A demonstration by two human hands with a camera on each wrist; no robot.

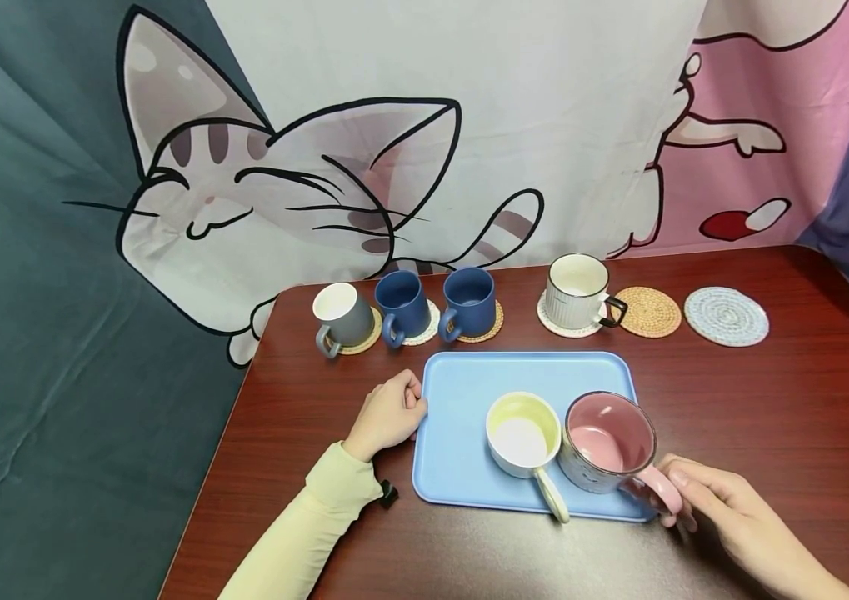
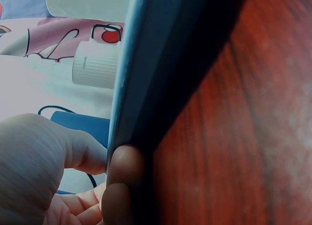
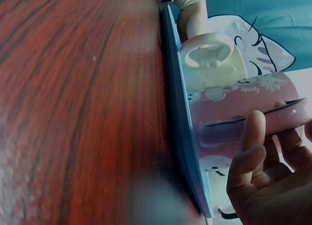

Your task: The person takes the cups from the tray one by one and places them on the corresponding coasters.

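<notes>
A light blue tray (image 1: 461, 383) lies on the dark red table, with a pale yellow mug (image 1: 520, 433) and a larger pink mug (image 1: 607, 437) upright on it, side by side. My left hand (image 1: 385, 417) holds the tray's left rim. In the left wrist view, the thumb is on one side of the tray edge (image 2: 146, 54) and curled fingers (image 2: 127, 165) are on the other. At the tray's right front corner, my right hand (image 1: 724, 500) pinches the pink mug's handle (image 1: 661, 490). The yellow mug's handle reaches over the tray's front rim.
Behind the tray stand a grey mug (image 1: 349, 321), two blue mugs (image 1: 403, 304) and a white ribbed mug (image 1: 574, 296), each on a coaster. To their right lie a tan coaster (image 1: 652, 312) and a pale blue coaster (image 1: 726, 317). A cat-print curtain (image 1: 574, 100) hangs behind.
</notes>
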